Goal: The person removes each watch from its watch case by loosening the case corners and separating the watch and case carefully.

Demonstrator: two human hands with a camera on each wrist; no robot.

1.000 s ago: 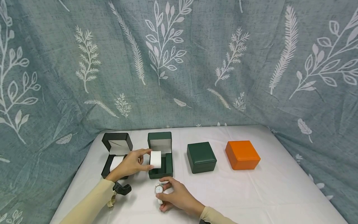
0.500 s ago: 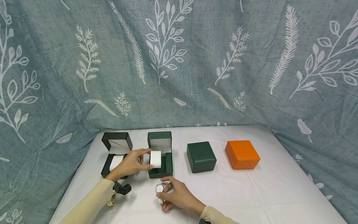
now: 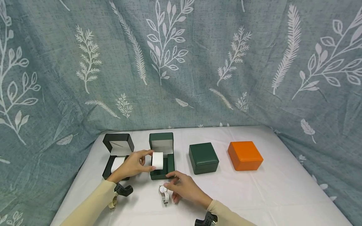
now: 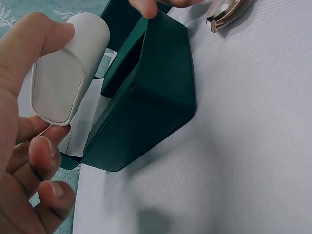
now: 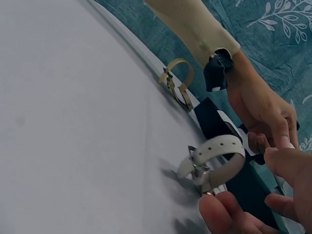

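My left hand pinches a white watch cushion between thumb and fingers, over the open green watch box. In the left wrist view the cushion is tilted, its flat end turned to the camera. A wristwatch with a white strap and round white dial rests on the cloth in front of that box. The strap is buckled into a loop in the right wrist view. Beside the watch is my right hand, fingers loosely bent; a fingertip is right at the green box's edge.
At the left stands an open black box with a white cushion inside. A second watch with a tan strap lies below my left forearm. Further right are a closed green box and a closed orange box.
My right hand has let go of the white-strapped watch and moved slightly up and right, leaving the watch on the cloth. My left hand keeps the cushion in the same place.
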